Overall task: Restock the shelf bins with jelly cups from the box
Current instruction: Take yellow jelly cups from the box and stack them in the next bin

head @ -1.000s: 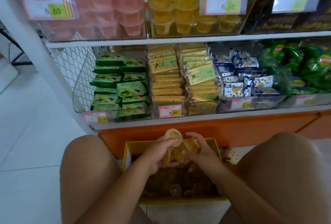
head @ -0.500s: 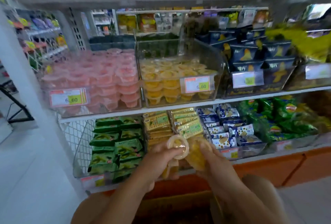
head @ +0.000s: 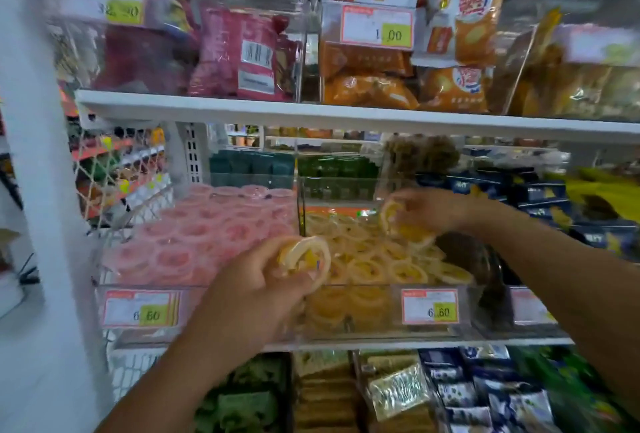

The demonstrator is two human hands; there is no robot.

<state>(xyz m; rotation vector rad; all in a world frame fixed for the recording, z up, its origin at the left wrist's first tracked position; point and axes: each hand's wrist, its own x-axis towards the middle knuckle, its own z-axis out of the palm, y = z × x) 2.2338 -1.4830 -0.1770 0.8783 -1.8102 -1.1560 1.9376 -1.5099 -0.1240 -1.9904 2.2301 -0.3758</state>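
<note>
My left hand (head: 256, 290) grips yellow jelly cups (head: 306, 256) at the front left corner of the clear bin of yellow jelly cups (head: 377, 323). My right hand (head: 427, 207) holds more yellow cups (head: 398, 223) over the back right of that bin, just above the cups lying in it (head: 377, 266). To the left stands a clear bin full of pink jelly cups (head: 207, 235). The box is out of view.
The white shelf board (head: 346, 115) above carries bins of red and orange snack bags (head: 374, 86). Dark blue packets (head: 540, 197) fill the bin to the right. Green, tan and blue packets (head: 398, 394) sit on the shelf below. A white upright post (head: 38, 155) stands at the left.
The view has risen from the box on the floor to the jelly shelf. Both hands have lifted the yellow cups and moved apart, the right one reaching deep over the yellow bin.
</note>
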